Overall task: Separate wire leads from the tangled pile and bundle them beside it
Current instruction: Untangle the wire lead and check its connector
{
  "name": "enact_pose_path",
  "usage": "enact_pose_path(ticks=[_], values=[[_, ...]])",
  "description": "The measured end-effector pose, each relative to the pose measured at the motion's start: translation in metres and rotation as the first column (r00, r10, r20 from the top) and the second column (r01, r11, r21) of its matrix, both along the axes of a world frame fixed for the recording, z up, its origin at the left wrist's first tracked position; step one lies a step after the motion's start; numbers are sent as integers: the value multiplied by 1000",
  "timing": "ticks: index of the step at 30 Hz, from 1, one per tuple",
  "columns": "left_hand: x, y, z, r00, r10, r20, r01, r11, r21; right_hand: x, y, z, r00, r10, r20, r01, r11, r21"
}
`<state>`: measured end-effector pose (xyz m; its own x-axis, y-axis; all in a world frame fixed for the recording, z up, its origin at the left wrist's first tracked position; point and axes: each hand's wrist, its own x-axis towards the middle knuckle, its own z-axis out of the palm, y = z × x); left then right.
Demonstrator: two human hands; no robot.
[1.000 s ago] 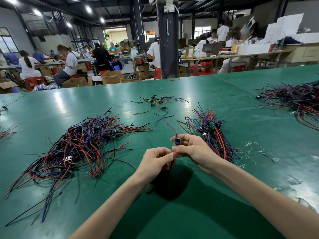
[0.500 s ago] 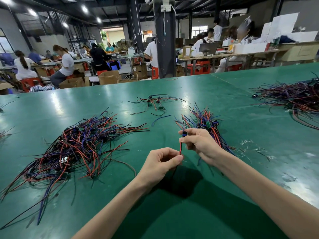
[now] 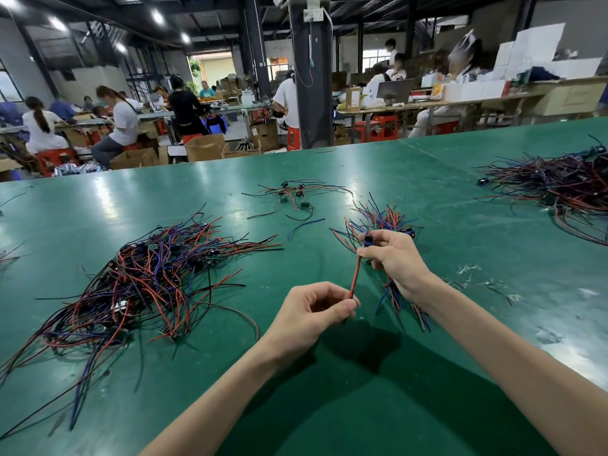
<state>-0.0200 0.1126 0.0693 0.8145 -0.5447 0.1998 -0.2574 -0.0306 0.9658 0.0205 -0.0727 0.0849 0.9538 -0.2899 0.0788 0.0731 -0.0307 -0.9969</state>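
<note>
**One lead drawn taut between two hands**

Head view: I see the left hand (image 3: 316, 307) with its fingers curled in, thumb and forefinger pinching the lower end of a thin red-and-black wire lead (image 3: 354, 278). The right hand (image 3: 394, 258) is closed round the upper end, just under a small dark plastic connector (image 3: 368, 240) that sticks up past the knuckles. The lead runs nearly straight between them, held above the glossy green counter (image 3: 460, 324).

The big tangled pile of red, blue and black wires (image 3: 148, 278) lies on the counter to the left, well apart from both hands. The smaller fanned bundle of red and blue leads (image 3: 378, 218) sits right behind and under the right hand. I cannot tell whether that hand also holds some of it or merely hides it.

My judgement is that the lead is very light and limp, with slick insulation, so it will sag and spring into a curl the moment tension goes. I would hold it by the connector, the one rigid part, and keep a fingertip pinch near the free end. A hard tug at the joint could strain it.
</note>
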Motion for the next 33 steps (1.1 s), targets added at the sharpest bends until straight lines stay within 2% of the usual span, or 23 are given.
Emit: enact_pose_path(ticks=[5, 13, 20, 27, 30, 33], values=[[0, 1, 3, 1000, 17, 21, -18, 1000, 25, 3, 0, -4, 1000, -8, 14, 9, 998, -61], [1, -2, -1, 999, 32, -42, -29, 998, 62, 5, -4, -7, 998, -48, 48, 52, 996, -78], [5, 0, -1, 974, 173, -148, -123, 948, 294, 1, -2, -7, 994, -83, 66, 88, 993, -76], [10, 3, 5, 932, 297, -206, -194, 892, 409, -7, 3, 2, 981, -94, 168, 107, 992, -70], [12, 5, 5, 940, 304, -156, -206, 867, 454, -10, 6, 3, 974, -89, 208, 102, 993, -54], [13, 7, 3, 954, 296, 54, -278, 797, 536, -9, 7, 3, 975, -94, 203, 107, 993, -55]])
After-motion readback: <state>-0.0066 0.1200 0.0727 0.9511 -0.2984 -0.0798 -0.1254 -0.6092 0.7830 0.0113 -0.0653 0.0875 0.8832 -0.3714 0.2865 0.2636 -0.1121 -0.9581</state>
